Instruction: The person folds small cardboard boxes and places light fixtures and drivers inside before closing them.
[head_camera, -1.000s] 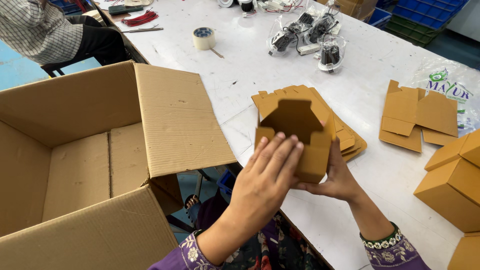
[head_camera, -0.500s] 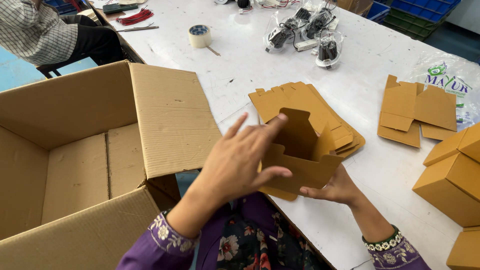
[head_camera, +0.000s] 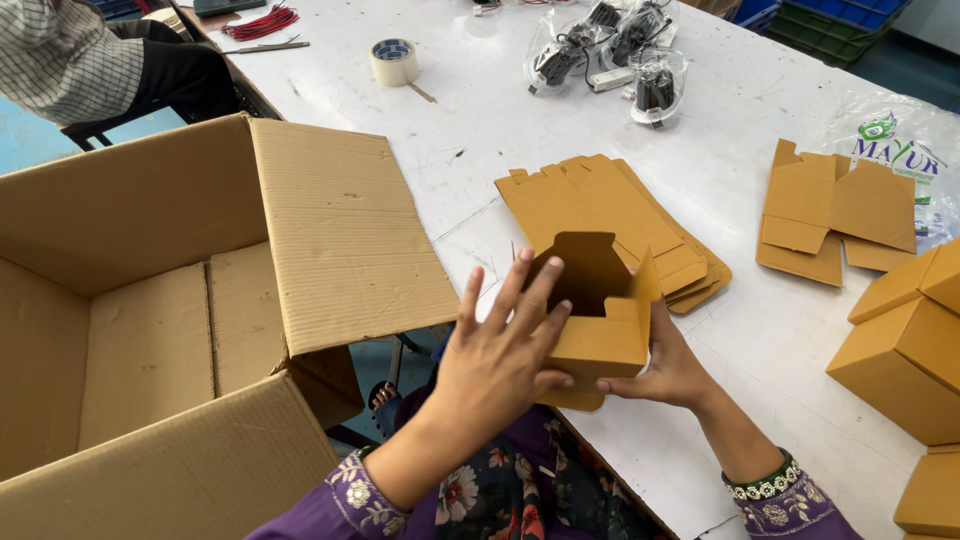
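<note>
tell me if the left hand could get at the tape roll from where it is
Probably not without leaning. The left hand is pressed against the small box at the near edge, and the tape roll lies far across the table, though nothing blocks the way.

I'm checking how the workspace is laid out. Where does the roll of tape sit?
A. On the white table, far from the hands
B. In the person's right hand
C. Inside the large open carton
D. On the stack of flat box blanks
A: the roll of tape lies on the bare white table, well beyond the large open carton and both hands.
</note>
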